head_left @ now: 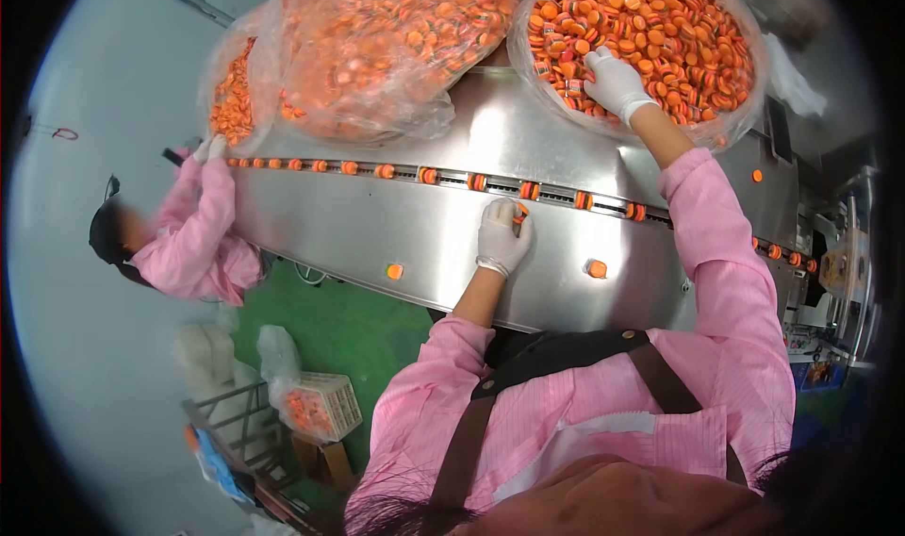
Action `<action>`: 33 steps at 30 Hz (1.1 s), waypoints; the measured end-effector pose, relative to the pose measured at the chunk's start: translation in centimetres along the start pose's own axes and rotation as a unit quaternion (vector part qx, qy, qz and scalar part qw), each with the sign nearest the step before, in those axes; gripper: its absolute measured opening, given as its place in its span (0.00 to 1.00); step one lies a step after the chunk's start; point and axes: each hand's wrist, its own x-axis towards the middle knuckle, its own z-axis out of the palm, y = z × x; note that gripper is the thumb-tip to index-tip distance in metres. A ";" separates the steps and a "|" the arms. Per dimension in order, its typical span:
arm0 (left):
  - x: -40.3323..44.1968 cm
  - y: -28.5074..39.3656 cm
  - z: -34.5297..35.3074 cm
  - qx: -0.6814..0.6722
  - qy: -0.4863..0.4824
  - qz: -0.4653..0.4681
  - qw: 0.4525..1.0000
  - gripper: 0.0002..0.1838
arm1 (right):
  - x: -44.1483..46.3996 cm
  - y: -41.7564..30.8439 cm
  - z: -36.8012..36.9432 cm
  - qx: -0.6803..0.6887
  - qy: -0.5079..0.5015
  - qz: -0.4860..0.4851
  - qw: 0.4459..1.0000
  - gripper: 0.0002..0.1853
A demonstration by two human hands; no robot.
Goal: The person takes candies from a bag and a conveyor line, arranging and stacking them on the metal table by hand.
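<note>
My left hand (503, 235), in a white glove, is closed with a small orange burger-shaped candy (521, 213) at its fingertips. It is just on the near side of a narrow conveyor track (452, 177) that carries a spaced row of similar candies standing on edge. Farther off, my right hand (615, 82), also gloved, reaches into a large clear plastic bag (523, 65) filled with these candies. Its thumb and fingers are apart and touch the pile (679, 36); no piece is plainly held. Two loose candies, one left (394, 271) and one right (596, 268), lie on the steel table (358, 225).
More full bags (396, 46) stand at the back left. A co-worker (193, 239) in pink has gloved hands at the track's left end. One loose candy (757, 176) lies at the right. A crate (325, 404) stands on the green floor.
</note>
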 end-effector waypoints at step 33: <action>-0.2 0.3 0.2 0.013 -0.003 0.032 0.999 0.15 | -14.0 7.5 5.2 0.002 0.126 -0.057 0.990 0.07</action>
